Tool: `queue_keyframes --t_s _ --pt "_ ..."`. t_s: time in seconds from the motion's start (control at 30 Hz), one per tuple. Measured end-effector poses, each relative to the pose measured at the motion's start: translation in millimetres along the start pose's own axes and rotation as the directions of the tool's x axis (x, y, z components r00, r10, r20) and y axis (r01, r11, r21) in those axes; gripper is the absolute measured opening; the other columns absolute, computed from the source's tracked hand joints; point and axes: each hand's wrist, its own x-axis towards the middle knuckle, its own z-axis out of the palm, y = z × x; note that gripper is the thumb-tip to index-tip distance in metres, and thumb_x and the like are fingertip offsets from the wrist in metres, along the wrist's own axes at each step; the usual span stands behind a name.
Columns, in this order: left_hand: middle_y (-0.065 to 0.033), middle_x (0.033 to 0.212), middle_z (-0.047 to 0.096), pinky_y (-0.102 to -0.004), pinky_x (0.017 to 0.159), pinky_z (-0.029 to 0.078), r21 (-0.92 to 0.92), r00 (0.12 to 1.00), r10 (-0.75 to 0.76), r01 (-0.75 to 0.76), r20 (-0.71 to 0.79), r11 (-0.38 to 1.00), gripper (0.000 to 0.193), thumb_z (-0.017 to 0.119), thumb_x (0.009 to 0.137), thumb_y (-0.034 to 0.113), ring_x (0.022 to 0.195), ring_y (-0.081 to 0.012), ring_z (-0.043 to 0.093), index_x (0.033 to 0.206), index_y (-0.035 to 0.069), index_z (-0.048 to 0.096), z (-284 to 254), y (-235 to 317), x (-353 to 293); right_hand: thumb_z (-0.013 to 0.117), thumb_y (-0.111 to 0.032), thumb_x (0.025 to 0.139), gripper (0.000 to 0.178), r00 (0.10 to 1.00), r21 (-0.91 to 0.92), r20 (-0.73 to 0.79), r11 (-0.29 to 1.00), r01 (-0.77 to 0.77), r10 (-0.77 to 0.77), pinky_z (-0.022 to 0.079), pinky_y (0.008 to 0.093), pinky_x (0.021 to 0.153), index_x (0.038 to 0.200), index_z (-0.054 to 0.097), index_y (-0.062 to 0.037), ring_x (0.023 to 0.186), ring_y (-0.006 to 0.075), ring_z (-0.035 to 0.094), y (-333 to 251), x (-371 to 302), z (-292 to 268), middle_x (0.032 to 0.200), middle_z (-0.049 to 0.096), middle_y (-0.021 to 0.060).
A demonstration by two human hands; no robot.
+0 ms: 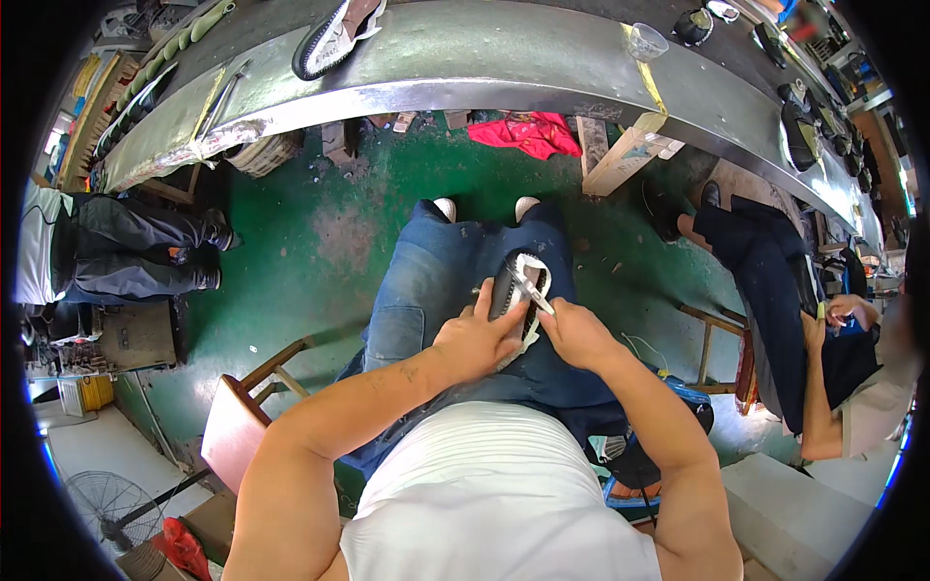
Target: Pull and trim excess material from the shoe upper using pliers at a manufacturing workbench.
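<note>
A half-made shoe [503, 289] with a dark sole and a whitish stitched edge rests on my lap, its toe pointing away from me. My left hand [475, 341] is closed round its left side and heel end. My right hand [578, 334] grips a slim silvery metal hand tool [530, 288]. The tool's tip lies against the shoe's opening near the toe, and its exact kind is too small to make out. Blue jeans [397, 320] lie under the shoe.
Ahead runs a metal-edged workbench [465, 97] bearing another shoe [334, 44], a clear plastic cup [645, 43] and more shoes at right. A red cloth [528, 133] lies beneath it. People sit or stand at both sides. A stool [237, 426] is behind left, near a fan [111, 508].
</note>
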Motion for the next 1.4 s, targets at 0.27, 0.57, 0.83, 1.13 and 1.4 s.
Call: queue_keyframes --t_s 0.27,0.57,0.83,1.13,1.4 --pt "-0.0349 0.131 0.055 -0.0398 0.105 0.043 -0.745 0.94 -0.311 0.107 -0.14 0.659 0.079 0.057 0.097 0.042 0.127 -0.0411 0.054 0.151 -0.007 0.026 67.4 -34.6 -16.3 0.045 -0.035 0.103 0.04 0.993 0.24 0.117 0.971 -0.019 -0.009 0.048 0.0507 0.072 0.096 0.055 0.0036 0.081 0.0452 0.064 -23.1 -10.0 -32.9 0.085 0.066 0.0263" --pt "-0.0351 0.122 0.059 -0.0416 0.1 0.047 -0.531 0.996 -0.084 0.08 0.016 0.844 0.1 0.071 0.083 0.03 0.115 -0.043 0.06 0.156 -0.001 0.009 21.8 -35.6 -16.5 0.056 -0.033 0.098 0.035 0.956 0.226 0.265 0.956 -0.187 0.124 0.05 0.0457 0.076 0.102 0.058 0.0017 0.087 0.0428 0.065 -10.3 -46.3 -5.3 0.094 0.066 0.0258" --pt "-0.0232 0.104 0.068 -0.044 0.081 0.054 -0.071 0.858 0.234 -0.297 -0.457 0.952 0.091 0.083 0.068 0.015 0.092 -0.0398 0.067 0.144 0.003 0.034 -107.7 -28.9 -37.2 0.056 -0.007 0.096 0.032 0.971 0.825 -0.07 0.561 -0.071 0.227 0.048 0.0253 0.072 0.127 0.05 -0.0006 0.084 0.0109 0.059 30.2 -91.3 56.4 0.101 0.062 0.0046" --pt "-0.0105 0.107 0.065 -0.03 0.086 0.052 -0.8 0.982 0.038 -0.172 -0.184 0.574 0.076 0.085 0.078 0.018 0.098 -0.0136 0.061 0.138 -0.005 0.043 -81.8 -32.0 62.7 0.053 -0.01 0.097 0.024 0.958 0.798 -0.106 0.598 -0.077 0.265 0.049 0.027 0.069 0.12 0.055 -0.0001 0.079 0.0113 0.062 30.8 -81.9 48.2 0.091 0.066 0.0053" --pt "-0.0263 0.125 0.061 -0.0403 0.089 0.054 -0.39 0.849 -0.003 -0.24 -0.529 0.889 0.065 0.071 0.087 0.026 0.104 -0.0388 0.066 0.136 -0.01 0.048 22.8 -40.9 31.6 0.059 -0.011 0.093 0.03 0.99 0.458 0.046 0.878 -0.14 0.134 0.052 0.0375 0.076 0.121 0.056 -0.0025 0.08 0.0291 0.067 -7.7 -65.1 -27.6 0.088 0.067 0.0159"
